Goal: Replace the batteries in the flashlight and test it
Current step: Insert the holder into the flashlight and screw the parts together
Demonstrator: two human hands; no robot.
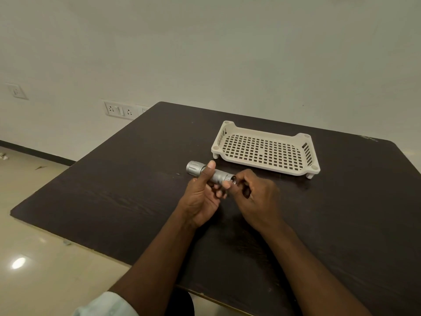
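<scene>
Partly hidden, flashlight [206, 172] gripped by left hand [202, 195]; right hand [257, 197] fingers [239, 179] pinch its tail (blurred).

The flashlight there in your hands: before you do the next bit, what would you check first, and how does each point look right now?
1. Left hand grips the flashlight firmly: ok, fingers wrap the barrel.
2. Right hand is at the tail end: ok, fingertips sit at it.
3. Tail cap off or on: cannot tell, the fingers hide it.
4. Fresh batteries within reach: not ok, none in view.
5. Somewhere to drop small parts: ok, the white tray stands just behind, with nothing in it.
6. Flashlight held over the table: ok.
</scene>
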